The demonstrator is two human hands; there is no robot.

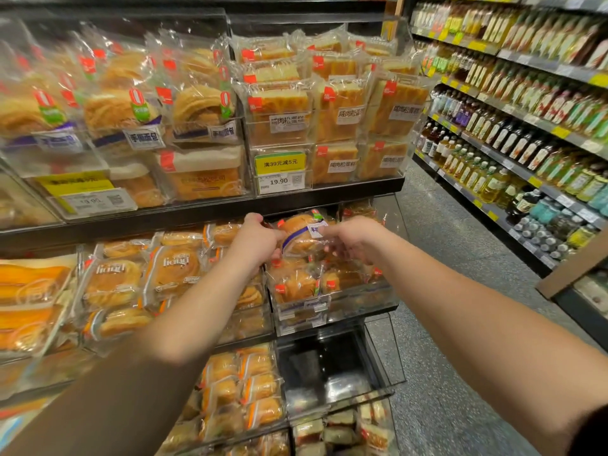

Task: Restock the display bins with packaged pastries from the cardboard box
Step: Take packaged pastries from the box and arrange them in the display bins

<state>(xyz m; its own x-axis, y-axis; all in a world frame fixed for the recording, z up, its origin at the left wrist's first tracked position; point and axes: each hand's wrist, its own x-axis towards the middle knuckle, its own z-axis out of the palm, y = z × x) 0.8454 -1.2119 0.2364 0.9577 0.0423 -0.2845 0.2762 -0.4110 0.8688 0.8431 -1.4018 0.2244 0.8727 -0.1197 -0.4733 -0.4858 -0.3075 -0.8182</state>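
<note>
A clear-wrapped pastry pack (301, 235) with a purple band and white label is held over a clear display bin (358, 299) on the middle shelf. My left hand (255, 240) grips the pack's left end. My right hand (350, 236) pinches its right end, fingers curled on the wrapper. The bin below holds several similar golden pastry packs (296, 284). No cardboard box is in view.
Upper shelf bins hold wrapped bread and cakes (279, 116) with a 19.90 price tag (279, 182). Bins of buns sit to the left (171, 268) and below (243, 386). An empty dark bin (325, 366) lies under the target bin. The aisle floor (444, 291) and bottle shelves (526, 126) are on the right.
</note>
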